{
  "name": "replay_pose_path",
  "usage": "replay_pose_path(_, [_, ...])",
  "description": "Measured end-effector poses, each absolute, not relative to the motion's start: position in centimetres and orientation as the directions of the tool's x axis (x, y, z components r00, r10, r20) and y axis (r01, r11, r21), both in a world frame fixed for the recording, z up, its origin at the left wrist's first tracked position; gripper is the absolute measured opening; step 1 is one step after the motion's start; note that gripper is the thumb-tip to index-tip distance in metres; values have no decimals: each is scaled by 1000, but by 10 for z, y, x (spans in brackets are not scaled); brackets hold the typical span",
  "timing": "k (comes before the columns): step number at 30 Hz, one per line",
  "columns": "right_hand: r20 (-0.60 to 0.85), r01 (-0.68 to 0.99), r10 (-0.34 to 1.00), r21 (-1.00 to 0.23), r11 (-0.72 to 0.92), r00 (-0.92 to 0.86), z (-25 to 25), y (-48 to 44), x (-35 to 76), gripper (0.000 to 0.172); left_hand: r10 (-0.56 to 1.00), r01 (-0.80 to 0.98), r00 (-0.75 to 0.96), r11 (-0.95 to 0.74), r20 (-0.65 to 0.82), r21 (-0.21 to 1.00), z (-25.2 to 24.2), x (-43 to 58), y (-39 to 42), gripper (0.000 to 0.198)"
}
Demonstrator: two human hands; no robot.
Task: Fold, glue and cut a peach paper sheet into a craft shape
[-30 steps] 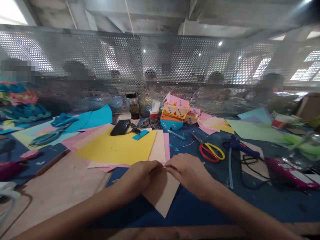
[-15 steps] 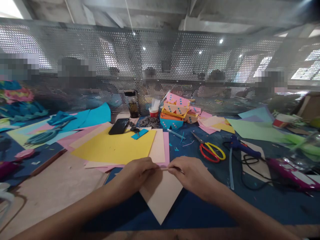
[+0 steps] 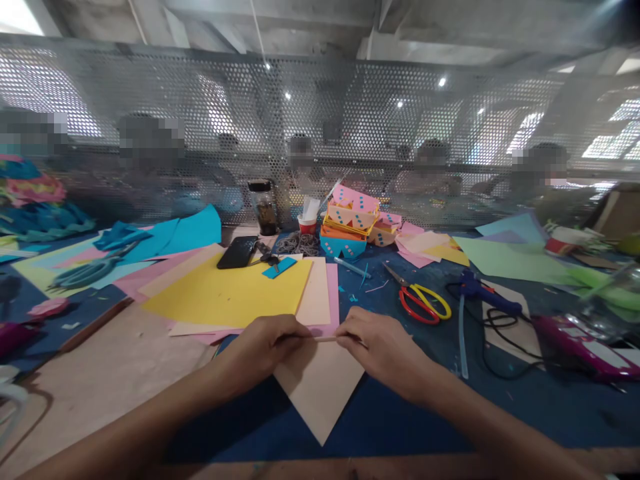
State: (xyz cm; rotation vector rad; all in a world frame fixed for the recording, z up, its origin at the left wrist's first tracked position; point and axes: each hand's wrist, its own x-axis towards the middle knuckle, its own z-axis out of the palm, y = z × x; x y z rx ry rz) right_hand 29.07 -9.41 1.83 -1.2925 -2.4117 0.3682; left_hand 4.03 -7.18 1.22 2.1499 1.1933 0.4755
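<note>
Both hands pinch peach paper's top edge | point toward person

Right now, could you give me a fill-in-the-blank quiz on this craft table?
1. The left hand and right hand pinch a peach paper lying on a ____ mat.
2. The scissors by the right hand have red and ____ handles.
3. The phone near the jar is ____.
Missing words: blue; yellow; black.
</note>
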Motion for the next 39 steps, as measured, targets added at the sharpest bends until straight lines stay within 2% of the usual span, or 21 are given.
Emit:
replay_pose_path(5, [202,747,830,-364,556,-519,16,-95,290,23,854,621,520,-402,30,673,8,40,-71,26])
replay_pose_path(10, [211,748,818,-333,575,-535,16,-96,288,21,861,635,508,-374,-2,676,12,42,-72,28])
replay_pose_path(19, [309,728,789,-309,611,-531,14,-99,283,18,855,624,513,-318,-67,713,13,42,-73,36])
replay_pose_path(26, [285,740,825,-364,565,-488,10,-97,283,26,864,582,502,-304,-39,754,8,42,-70,26])
replay_pose_path(33, [268,737,833,-389,553,-483,6,-95,283,14,873,579,486,-283,-45,765,13,48,-76,21])
replay_pose_path(39, [228,746,831,-366,556,-508,9,-99,281,13,847,589,529,-325,-49,740,10,48,-76,16])
